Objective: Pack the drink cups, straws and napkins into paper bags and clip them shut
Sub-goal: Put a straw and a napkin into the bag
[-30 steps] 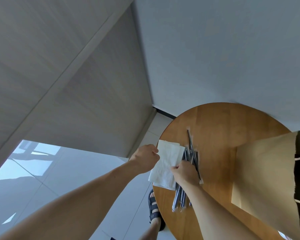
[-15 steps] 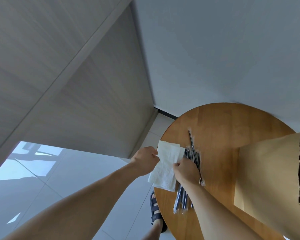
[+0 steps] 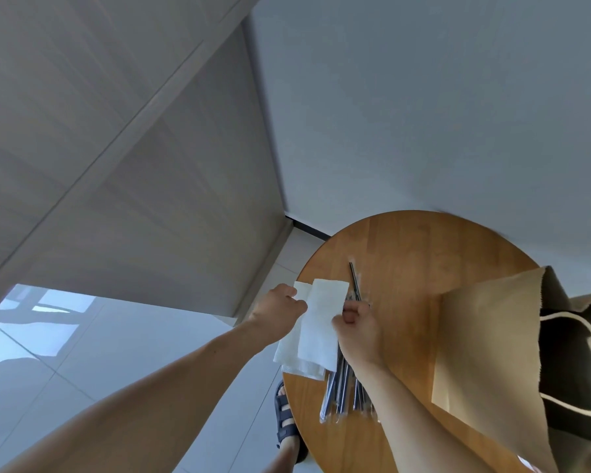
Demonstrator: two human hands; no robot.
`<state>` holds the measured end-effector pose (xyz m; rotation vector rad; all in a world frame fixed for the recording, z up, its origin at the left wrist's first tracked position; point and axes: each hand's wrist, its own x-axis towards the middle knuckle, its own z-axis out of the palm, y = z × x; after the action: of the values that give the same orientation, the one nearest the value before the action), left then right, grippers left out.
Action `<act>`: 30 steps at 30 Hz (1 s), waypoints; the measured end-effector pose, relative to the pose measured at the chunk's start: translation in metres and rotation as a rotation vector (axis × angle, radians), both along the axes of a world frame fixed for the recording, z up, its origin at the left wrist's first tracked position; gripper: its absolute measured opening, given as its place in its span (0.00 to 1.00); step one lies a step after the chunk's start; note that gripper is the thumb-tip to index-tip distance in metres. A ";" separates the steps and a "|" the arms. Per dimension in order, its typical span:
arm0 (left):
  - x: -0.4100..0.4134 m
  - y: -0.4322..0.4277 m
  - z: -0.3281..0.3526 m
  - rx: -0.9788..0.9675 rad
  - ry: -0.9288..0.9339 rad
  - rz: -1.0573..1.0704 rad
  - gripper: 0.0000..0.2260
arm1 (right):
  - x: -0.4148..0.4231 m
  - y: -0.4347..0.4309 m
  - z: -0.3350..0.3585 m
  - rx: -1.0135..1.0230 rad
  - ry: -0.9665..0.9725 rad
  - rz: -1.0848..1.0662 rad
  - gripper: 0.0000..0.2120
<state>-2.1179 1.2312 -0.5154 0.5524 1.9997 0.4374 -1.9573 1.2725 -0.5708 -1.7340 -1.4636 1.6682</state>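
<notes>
Our right hand (image 3: 355, 331) pinches the top napkin (image 3: 321, 322) while our left hand (image 3: 280, 310) grips the stack (image 3: 289, 353) (thin sheets, we judge): a second could cling and lift too.

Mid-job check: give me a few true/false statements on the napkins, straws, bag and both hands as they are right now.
1. Both hands grip the napkins. True: the left hand pinches the left edge of the napkins and the right hand pinches the right edge.
2. The straws are already inside the paper bag. False: the straws lie on the table, beside the napkins.
3. The paper bag is clipped shut. False: the paper bag has its mouth open, and no clip is in view.
4. The table is round and wooden. True.
</notes>
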 end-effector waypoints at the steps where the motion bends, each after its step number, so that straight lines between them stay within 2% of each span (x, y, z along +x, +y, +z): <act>1: 0.002 0.001 0.001 -0.008 -0.040 0.024 0.20 | 0.001 0.000 0.004 -0.029 0.068 -0.032 0.07; 4: 0.008 0.000 0.003 -0.018 -0.267 0.150 0.23 | 0.006 0.000 0.017 -0.148 0.257 -0.099 0.06; 7: 0.015 0.000 0.006 0.001 -0.512 0.298 0.20 | 0.019 0.005 0.025 -0.211 0.398 -0.119 0.05; 12: 0.025 0.000 0.007 -0.012 -0.875 0.349 0.27 | 0.044 0.009 0.020 -0.235 0.402 -0.090 0.03; 16: 0.034 -0.001 0.004 0.008 -1.047 0.408 0.28 | 0.051 0.009 0.022 -0.273 0.420 -0.030 0.08; 20: 0.037 0.000 0.000 0.066 -1.039 0.424 0.28 | 0.060 0.013 0.017 -0.249 0.417 0.004 0.03; 22: 0.037 0.003 0.000 0.055 -0.936 0.456 0.25 | 0.065 0.015 0.007 -0.220 0.391 -0.077 0.05; 24: 0.038 0.008 -0.001 0.048 -0.787 0.488 0.22 | 0.069 0.017 -0.007 -0.103 0.194 -0.113 0.05; 27: 0.040 0.013 -0.001 0.083 -0.592 0.533 0.18 | 0.072 0.019 -0.031 0.169 -0.300 0.112 0.04; 30: 0.040 0.014 0.001 0.130 -0.532 0.561 0.14 | 0.067 0.021 -0.047 0.226 -0.493 0.305 0.08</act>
<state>-2.0784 1.2455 -0.5143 -0.0712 1.5858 0.9519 -1.8907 1.2938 -0.6175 -1.9529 -2.1347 1.1752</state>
